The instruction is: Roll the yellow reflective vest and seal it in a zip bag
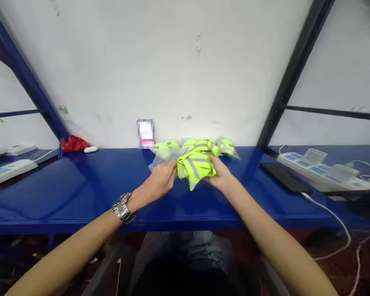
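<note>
My right hand grips a bunched, folded hi-vis vest, neon yellow with grey reflective stripes. Just left of it, my left hand is closed on the edge of a clear plastic bag, right against the vest. How far the vest reaches into the bag cannot be made out. Behind, near the wall, lie more neon yellow bundles: one at the left, partly behind the bag, and one in clear plastic at the right. A metal watch is on my left wrist.
On the blue table, a phone with a lit screen leans on the wall. A red crumpled bag and a small white object lie at the left. At the right are a black phone with a white cable and a power strip.
</note>
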The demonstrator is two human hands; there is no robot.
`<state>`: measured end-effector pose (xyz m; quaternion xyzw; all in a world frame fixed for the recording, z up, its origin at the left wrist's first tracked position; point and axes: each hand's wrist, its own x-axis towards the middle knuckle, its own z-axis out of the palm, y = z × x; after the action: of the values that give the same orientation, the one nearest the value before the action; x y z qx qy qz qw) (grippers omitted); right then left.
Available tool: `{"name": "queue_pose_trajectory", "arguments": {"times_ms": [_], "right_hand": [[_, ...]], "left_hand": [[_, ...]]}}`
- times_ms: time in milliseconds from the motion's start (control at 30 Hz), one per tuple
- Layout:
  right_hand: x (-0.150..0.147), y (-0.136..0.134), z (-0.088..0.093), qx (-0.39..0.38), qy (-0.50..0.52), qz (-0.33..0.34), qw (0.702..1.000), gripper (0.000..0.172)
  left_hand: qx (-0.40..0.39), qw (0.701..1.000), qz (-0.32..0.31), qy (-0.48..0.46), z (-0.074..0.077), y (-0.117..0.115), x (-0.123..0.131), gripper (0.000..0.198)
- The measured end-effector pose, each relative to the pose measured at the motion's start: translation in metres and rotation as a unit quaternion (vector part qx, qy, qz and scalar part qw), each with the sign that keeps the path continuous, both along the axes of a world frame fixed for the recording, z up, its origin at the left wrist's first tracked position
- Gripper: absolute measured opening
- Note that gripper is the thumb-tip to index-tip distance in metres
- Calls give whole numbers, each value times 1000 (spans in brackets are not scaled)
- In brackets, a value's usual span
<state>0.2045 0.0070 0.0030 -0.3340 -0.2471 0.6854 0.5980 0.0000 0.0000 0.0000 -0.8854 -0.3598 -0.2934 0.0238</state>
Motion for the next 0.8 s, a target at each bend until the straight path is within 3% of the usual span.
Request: {"name": "queue_pose_trajectory", "arguments": {"times_ms": [100, 200, 367, 567, 700, 800], "right_hand": [[-3, -1, -4, -8, -31, -20, 999, 8], [-6, -2, -4, 8, -42, -28, 999, 9], [-14, 1, 1, 2, -39, -81, 996, 8], [-20, 5, 0, 14, 13, -199, 980, 18], [-28, 0, -2, 66, 25, -272, 960, 28], [-36, -3, -5, 141, 17, -325, 935, 34]], "left_hand": [[10, 1000, 4, -21, 0, -3, -2, 19], [3, 999, -33, 5, 1, -5, -3, 21], [-58, 996, -71, 8, 2, -15, 1, 19], [-220, 962, -66, -149, -11, -29, 13, 22], [-257, 925, -62, -273, -19, -27, 18, 23], [-261, 910, -87, -310, -19, -25, 19, 24]]}}
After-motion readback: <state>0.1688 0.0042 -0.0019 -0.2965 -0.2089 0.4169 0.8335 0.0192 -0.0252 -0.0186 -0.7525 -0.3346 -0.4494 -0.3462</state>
